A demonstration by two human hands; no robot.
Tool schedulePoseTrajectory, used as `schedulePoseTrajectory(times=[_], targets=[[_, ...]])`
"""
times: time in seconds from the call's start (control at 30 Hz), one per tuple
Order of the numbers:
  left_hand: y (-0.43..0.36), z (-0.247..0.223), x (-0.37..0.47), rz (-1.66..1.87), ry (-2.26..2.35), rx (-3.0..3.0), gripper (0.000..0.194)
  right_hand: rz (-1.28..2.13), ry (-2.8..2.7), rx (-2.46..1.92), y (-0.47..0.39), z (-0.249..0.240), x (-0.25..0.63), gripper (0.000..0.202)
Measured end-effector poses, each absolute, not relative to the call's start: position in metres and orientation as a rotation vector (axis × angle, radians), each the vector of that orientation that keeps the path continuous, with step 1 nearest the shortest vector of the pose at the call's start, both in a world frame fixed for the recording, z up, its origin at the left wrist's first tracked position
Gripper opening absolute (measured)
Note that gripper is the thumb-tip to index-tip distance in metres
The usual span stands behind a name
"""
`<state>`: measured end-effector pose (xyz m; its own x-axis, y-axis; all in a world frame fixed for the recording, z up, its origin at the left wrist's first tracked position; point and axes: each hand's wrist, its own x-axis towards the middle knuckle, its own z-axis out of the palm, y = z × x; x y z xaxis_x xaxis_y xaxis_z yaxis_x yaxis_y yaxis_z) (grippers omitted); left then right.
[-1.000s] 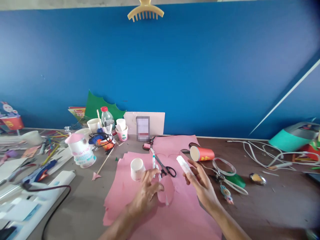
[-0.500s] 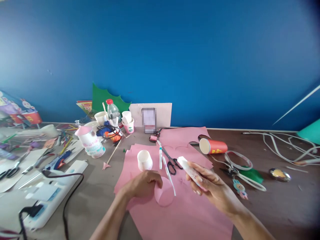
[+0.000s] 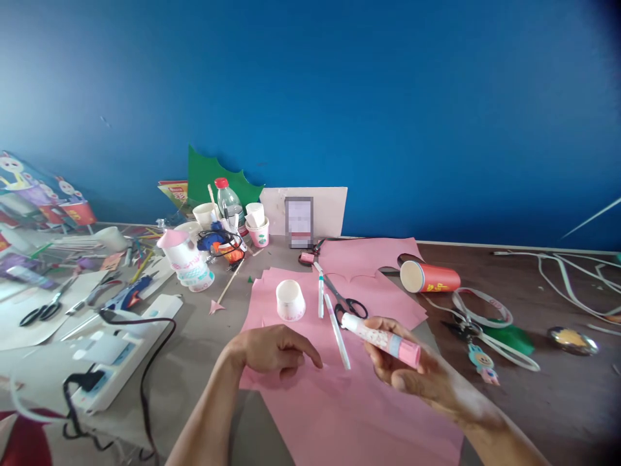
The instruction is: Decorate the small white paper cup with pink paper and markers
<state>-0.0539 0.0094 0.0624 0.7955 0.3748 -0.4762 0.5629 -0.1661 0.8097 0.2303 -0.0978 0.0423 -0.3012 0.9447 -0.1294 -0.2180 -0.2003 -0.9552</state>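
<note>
My right hand (image 3: 417, 372) is closed around a glue stick (image 3: 381, 338), a white tube with a flower pattern and a pink end, held above the pink paper (image 3: 334, 414). My left hand (image 3: 279, 353) rests low over the same paper. Its index finger is stretched out with the tip touching the surface, while the other fingers curl under; nothing shows in its grip. A small white paper cup (image 3: 290, 301) stands just beyond it. Between the hands lie two white pens, one of them a slim pen (image 3: 337, 331), and black-handled scissors (image 3: 347, 301).
A red paper cup (image 3: 429, 277) lies on its side at right, near a keychain (image 3: 480, 362) and white cables. At left are a decorated cup tower (image 3: 187, 259), a glue gun (image 3: 130, 294) and a power strip (image 3: 130, 353). A bottle (image 3: 228, 204) stands against the blue wall.
The round pink paper piece my left hand pinched can no longer be told apart from the sheet; the index finger now points down. My right hand has turned the glue stick nearer to level.
</note>
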Motion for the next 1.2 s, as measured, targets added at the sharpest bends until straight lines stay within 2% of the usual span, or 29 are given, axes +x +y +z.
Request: schedulePoseTrajectory(times=[0.1, 0.33, 0.57, 0.8, 0.93, 1.03, 1.2], targets=[[0.012, 0.065, -0.058, -0.145, 0.592, 1.770, 0.037, 1.616, -1.118, -0.976, -0.096, 0.035, 0.229, 0.055], [0.010, 0.050, -0.039, -0.065, 0.652, 1.966, 0.027, 1.573, -1.165, -0.956, -0.094, 0.035, 0.225, 0.064], [-0.010, 0.041, -0.020, -0.141, 0.699, 2.187, 0.038, 1.538, -1.116, -0.991, -0.094, 0.041, 0.222, 0.071], [-0.014, 0.040, -0.025, -0.073, 0.701, 2.429, 0.029, 1.576, -1.138, -0.946, -0.092, 0.033, 0.223, 0.070], [-0.009, 0.043, -0.022, -0.128, 0.851, 2.403, 0.006, 1.617, -1.150, -0.926, -0.091, 0.028, 0.223, 0.068], [-0.012, 0.044, -0.016, -0.123, 0.962, 2.373, 0.029, 1.624, -1.165, -0.947, -0.091, 0.025, 0.224, 0.070], [-0.023, 0.040, -0.007, -0.134, 0.889, 2.447, 0.047, 1.606, -1.196, -0.920, -0.090, 0.024, 0.224, 0.066]])
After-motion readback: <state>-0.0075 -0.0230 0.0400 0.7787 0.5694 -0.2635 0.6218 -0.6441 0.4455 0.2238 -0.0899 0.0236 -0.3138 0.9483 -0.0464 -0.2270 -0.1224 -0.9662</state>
